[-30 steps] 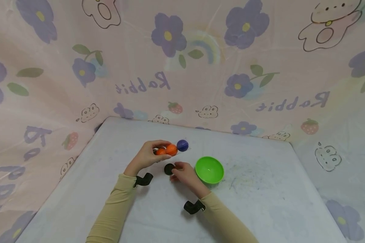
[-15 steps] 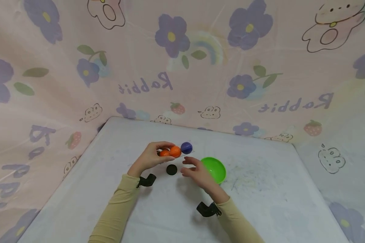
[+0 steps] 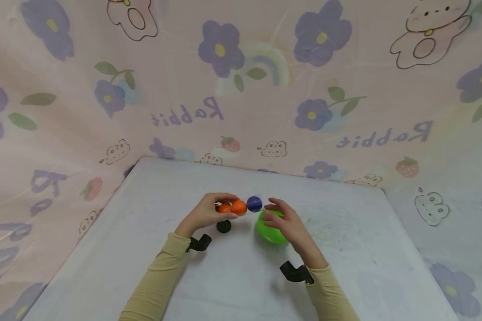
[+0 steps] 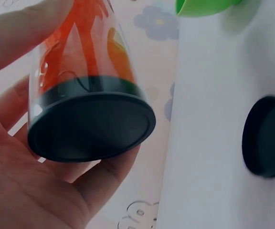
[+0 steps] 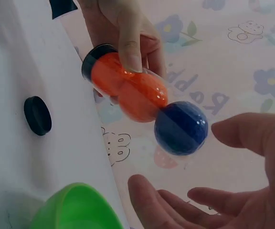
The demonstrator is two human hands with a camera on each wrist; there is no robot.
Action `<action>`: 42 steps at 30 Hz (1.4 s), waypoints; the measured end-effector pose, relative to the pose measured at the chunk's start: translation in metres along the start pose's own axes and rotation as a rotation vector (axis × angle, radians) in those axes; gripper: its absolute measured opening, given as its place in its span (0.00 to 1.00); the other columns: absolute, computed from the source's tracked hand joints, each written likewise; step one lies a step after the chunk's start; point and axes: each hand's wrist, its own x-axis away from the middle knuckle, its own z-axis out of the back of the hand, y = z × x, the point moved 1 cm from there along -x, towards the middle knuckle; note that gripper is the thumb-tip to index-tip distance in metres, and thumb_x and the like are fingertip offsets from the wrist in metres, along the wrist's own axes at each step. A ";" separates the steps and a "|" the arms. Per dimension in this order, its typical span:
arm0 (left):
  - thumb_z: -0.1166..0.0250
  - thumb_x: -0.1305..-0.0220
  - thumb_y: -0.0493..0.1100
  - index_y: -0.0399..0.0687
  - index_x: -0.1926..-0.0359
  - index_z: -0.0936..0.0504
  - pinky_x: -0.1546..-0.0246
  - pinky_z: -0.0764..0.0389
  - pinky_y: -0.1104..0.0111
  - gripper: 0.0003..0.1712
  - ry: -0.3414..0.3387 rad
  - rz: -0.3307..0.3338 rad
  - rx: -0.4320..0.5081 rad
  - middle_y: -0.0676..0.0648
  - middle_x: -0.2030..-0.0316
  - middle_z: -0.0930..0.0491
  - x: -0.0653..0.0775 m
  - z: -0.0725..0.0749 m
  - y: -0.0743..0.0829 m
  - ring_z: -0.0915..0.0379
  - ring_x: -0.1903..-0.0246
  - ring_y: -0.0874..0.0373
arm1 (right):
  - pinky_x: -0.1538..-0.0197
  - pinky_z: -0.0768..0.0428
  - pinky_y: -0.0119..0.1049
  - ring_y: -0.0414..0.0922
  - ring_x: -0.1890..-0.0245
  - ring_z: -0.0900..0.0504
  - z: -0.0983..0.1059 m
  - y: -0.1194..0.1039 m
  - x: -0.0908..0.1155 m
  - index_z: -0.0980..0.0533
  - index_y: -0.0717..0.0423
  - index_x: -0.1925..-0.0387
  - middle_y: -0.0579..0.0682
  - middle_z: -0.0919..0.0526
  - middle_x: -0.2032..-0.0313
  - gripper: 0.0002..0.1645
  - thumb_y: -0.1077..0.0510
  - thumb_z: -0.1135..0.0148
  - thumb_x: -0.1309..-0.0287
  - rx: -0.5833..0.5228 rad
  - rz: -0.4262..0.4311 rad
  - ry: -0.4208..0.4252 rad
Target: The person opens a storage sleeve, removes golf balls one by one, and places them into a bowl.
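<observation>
My left hand grips a clear tube around its side and holds it above the table, tilted. A black cap covers the tube's near end. Inside, two orange balls show in a row, with a blue ball at the far end. My right hand is apart from the tube, fingers spread and thumb close to the blue ball, holding nothing. In the head view it overlaps the green bowl. A loose black lid lies on the table below the left hand.
A white cloth covers the table. Patterned fabric with flowers and rabbits rises around its back and sides. Black camera mounts stick out from both wrists.
My right hand has left the loose black lid and moved right, to beside the tube's far end and over the bowl. The left hand has shifted slightly right with the tube.
</observation>
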 end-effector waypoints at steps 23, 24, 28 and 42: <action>0.23 0.51 0.48 0.54 0.48 0.18 0.57 0.22 0.65 0.27 -0.080 -0.031 -0.022 0.56 0.54 0.20 -0.009 -0.024 -0.001 0.25 0.60 0.58 | 0.46 0.26 0.51 0.51 0.53 0.19 0.015 0.010 0.001 0.30 0.63 0.40 0.61 0.26 0.44 0.28 0.53 0.38 0.37 -0.070 -0.030 0.063; 0.23 0.52 0.48 0.54 0.48 0.18 0.57 0.22 0.65 0.27 -0.076 -0.030 -0.016 0.56 0.54 0.20 -0.010 -0.024 -0.001 0.25 0.59 0.58 | 0.45 0.26 0.51 0.51 0.53 0.19 0.017 0.011 0.001 0.29 0.63 0.40 0.60 0.27 0.44 0.28 0.53 0.38 0.37 -0.073 -0.034 0.061; 0.21 0.55 0.48 0.54 0.50 0.17 0.56 0.22 0.66 0.28 -0.051 -0.006 0.002 0.56 0.55 0.19 -0.013 -0.024 0.000 0.24 0.59 0.59 | 0.46 0.25 0.48 0.51 0.52 0.19 0.022 0.014 0.002 0.30 0.63 0.40 0.60 0.27 0.43 0.30 0.52 0.36 0.39 -0.105 -0.033 0.058; 0.19 0.59 0.47 0.45 0.49 0.17 0.56 0.21 0.66 0.32 0.039 0.025 0.023 0.53 0.54 0.18 -0.016 -0.020 0.010 0.23 0.58 0.57 | 0.45 0.26 0.45 0.50 0.46 0.23 0.023 0.020 0.001 0.33 0.62 0.37 0.58 0.29 0.41 0.34 0.52 0.34 0.41 -0.203 -0.038 0.046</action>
